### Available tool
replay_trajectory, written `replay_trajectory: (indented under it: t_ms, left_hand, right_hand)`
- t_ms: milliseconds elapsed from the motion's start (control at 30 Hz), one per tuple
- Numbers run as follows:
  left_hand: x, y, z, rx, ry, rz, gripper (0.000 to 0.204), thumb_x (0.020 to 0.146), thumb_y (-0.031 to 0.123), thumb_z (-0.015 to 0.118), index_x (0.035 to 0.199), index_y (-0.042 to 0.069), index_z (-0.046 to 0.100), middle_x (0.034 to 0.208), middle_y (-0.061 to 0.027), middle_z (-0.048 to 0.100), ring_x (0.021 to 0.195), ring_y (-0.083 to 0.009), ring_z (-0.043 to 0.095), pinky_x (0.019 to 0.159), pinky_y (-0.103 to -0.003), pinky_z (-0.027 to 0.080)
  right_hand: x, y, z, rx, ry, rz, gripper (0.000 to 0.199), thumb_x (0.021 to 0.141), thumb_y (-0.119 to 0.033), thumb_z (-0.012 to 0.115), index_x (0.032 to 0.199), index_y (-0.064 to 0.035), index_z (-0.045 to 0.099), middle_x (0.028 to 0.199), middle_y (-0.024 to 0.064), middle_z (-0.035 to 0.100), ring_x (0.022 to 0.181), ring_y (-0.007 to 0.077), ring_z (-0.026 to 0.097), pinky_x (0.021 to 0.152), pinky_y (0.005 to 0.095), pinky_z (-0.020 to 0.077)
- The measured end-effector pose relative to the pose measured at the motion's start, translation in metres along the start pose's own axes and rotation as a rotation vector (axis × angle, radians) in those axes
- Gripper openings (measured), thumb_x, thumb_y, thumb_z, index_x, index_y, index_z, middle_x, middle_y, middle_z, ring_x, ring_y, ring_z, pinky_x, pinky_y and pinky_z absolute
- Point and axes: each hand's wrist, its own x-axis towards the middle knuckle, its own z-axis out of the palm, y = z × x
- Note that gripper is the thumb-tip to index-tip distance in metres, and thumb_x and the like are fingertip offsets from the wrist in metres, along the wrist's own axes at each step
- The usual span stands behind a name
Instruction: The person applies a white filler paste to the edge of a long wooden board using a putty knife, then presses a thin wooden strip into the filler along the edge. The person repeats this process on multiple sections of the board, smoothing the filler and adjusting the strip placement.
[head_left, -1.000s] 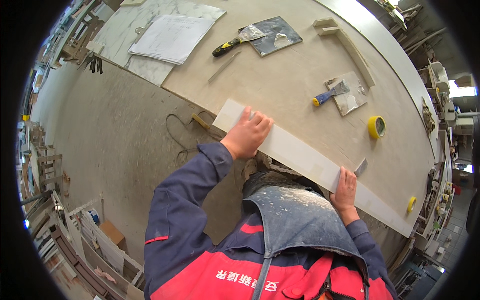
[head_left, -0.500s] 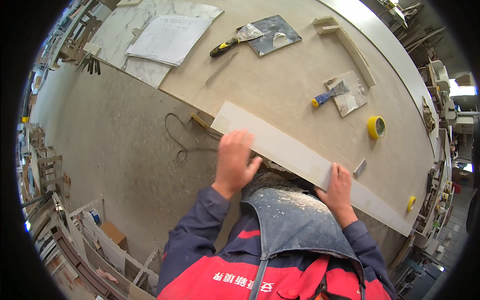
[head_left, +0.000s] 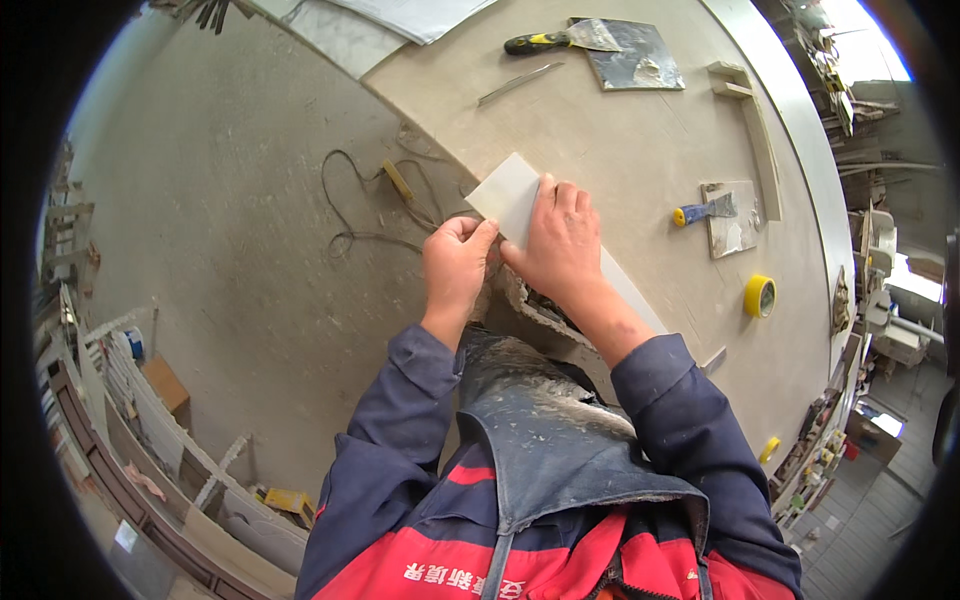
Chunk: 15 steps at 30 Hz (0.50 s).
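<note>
A long white strip of board lies along the table's near edge, its far-left end bare and its right part hidden beneath my right arm. My right hand grips it near that end, fingers over the top face and thumb at the near edge. Beside it, my left hand is closed in a pinch at the strip's near edge by the corner. What sits between those fingertips, the edge or something small, is hidden.
On the table lie a black-handled putty knife on a dark tile, a blue-handled scraper on a pale tile, yellow tape and an L-shaped piece. A cord trails on the floor.
My right hand has moved left along the strip to its far-left end. My left hand has gone from resting beside the strip to a pinch at its edge. The view has shifted.
</note>
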Motion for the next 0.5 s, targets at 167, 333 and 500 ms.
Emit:
replay_trajectory:
  t_ms: [167, 333, 500]
  left_hand:
    - [0.004, -0.004, 0.004, -0.105, 0.035, 0.004, 0.023, 0.096, 0.023, 0.077, 0.097, 0.000, 0.072, 0.082, -0.0046, 0.074, 0.066, -0.0090, 0.065, 0.058, -0.024, 0.049]
    - [0.009, -0.001, 0.006, -0.069, 0.067, 0.019, 0.026, 0.095, 0.021, 0.078, 0.091, -0.003, 0.072, 0.078, -0.0051, 0.072, 0.065, -0.0095, 0.063, 0.058, -0.025, 0.049]
    - [0.014, 0.006, 0.008, -0.138, 0.053, -0.028, 0.029, 0.095, 0.018, 0.078, 0.084, -0.007, 0.070, 0.075, -0.0079, 0.071, 0.065, -0.0123, 0.064, 0.061, -0.028, 0.052]
  right_hand:
    - [0.005, -0.007, 0.004, -0.032, 0.028, 0.031, 0.089, 0.072, -0.043, 0.079, 0.139, 0.0078, 0.049, 0.125, 0.0232, 0.056, 0.120, 0.0405, 0.051, 0.103, 0.0477, 0.0451]
    - [0.009, -0.009, 0.004, -0.044, 0.012, 0.037, 0.086, 0.072, -0.042, 0.079, 0.136, 0.0072, 0.050, 0.124, 0.0232, 0.056, 0.118, 0.0398, 0.052, 0.102, 0.0473, 0.0454]
    - [0.010, -0.011, 0.004, -0.051, 0.032, 0.025, 0.080, 0.070, -0.039, 0.082, 0.129, 0.0070, 0.053, 0.121, 0.0198, 0.056, 0.118, 0.0367, 0.053, 0.103, 0.0461, 0.0441]
